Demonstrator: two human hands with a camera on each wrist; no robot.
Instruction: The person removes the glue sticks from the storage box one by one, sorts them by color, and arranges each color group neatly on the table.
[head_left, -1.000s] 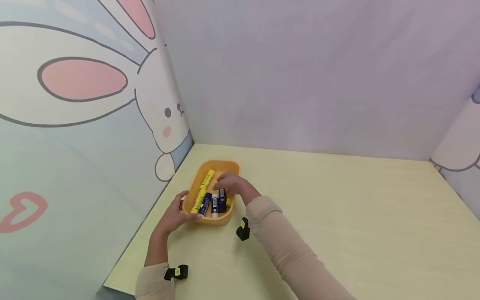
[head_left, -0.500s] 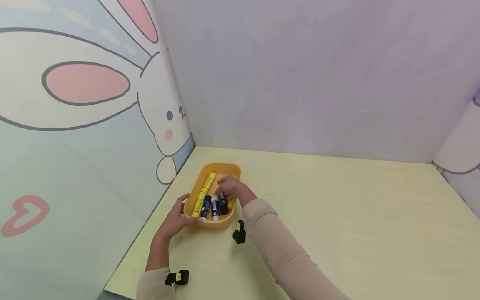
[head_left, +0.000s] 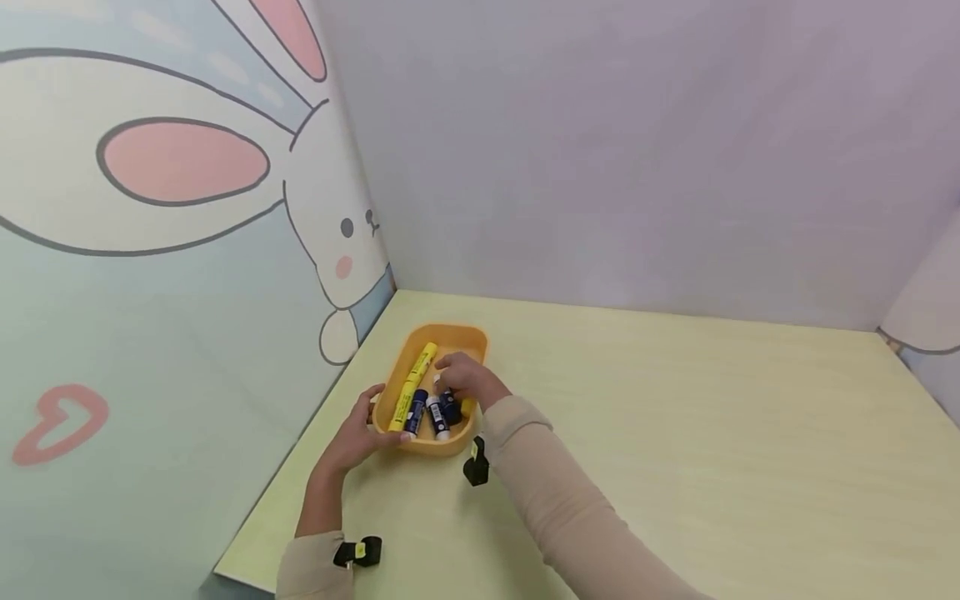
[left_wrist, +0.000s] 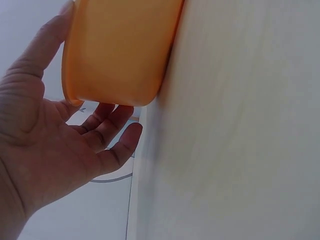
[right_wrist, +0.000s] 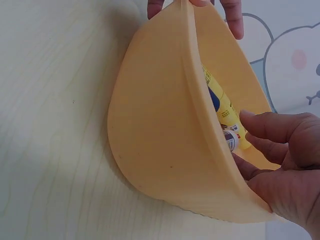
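In the head view, an orange plastic basket (head_left: 420,446) holds yellow tubes (head_left: 405,406) and dark blue glue sticks (head_left: 416,414), some with white ends. My left hand (head_left: 358,435) grips its near left corner, thumb over the rim. In the left wrist view, that hand's fingers (left_wrist: 114,127) curl against the basket's outer side (left_wrist: 125,55). My right hand (head_left: 467,377) reaches inside over the right rim. Its fingertips are close to a white-ended glue stick (right_wrist: 230,138) in the right wrist view. Whether they pinch it is hidden.
The basket stands on a pale wood-grain table (head_left: 675,433). A wall (head_left: 187,333) with a painted rabbit runs along the left edge. A plain lilac wall (head_left: 600,150) closes the back. Each wrist bears a small black camera (head_left: 476,462).
The right hand has shifted slightly within the basket. Glue sticks beneath it have turned, one now lying at a slant. The left hand keeps its grip on the corner.
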